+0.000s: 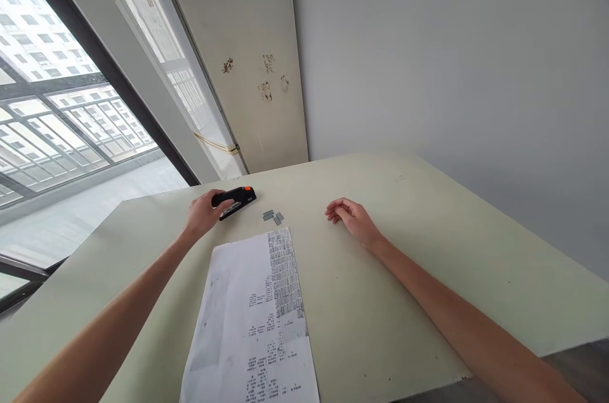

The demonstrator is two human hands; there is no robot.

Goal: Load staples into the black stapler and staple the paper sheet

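Note:
My left hand (204, 212) is closed around the rear of a black stapler (242, 197) with an orange patch on its top, at the far left part of the table. Just right of the stapler lie several grey strips of staples (273, 217). My right hand (351, 218) rests at the table with fingers loosely curled and nothing visible in them, to the right of the strips and apart from them. Printed sheets of paper (238, 314) lie nearer to me, between my forearms, with dense text along their right side.
The pale table (380, 314) spreads under both arms. Behind it stands an old white fridge (257, 22) with worn patches. A grey wall (451, 60) runs along the right. On the left is a dark-framed window (109, 60).

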